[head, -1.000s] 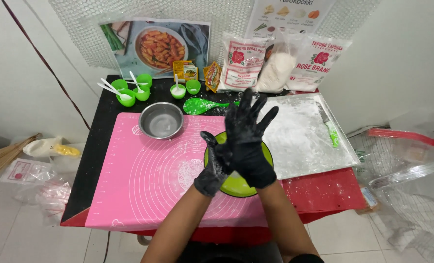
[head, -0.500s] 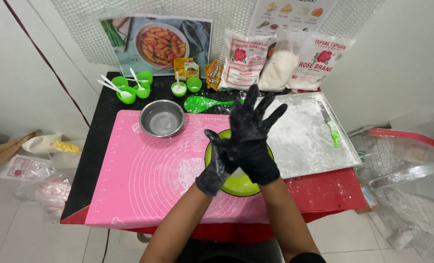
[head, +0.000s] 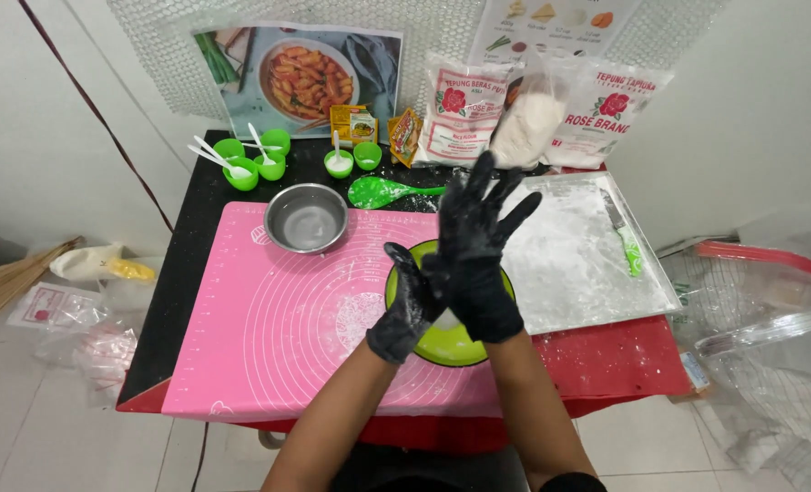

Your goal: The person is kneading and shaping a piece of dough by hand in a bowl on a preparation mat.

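Observation:
Both my hands wear black gloves dusted with flour. My right hand is raised above the green bowl, fingers spread wide, palm turned away. My left hand presses against the right hand's wrist and palm edge, fingers curled on the glove there. The bowl sits on the right part of the pink silicone mat and is mostly hidden by my hands. Neither hand holds a tool.
A steel bowl stands at the mat's back. A floured metal tray with a green-handled knife lies to the right. Small green cups, a green spoon and flour bags line the back.
My hands stay joined over the green bowl; the right hand's fingers keep spread and shift only slightly, while the left hand keeps rubbing along its wrist.

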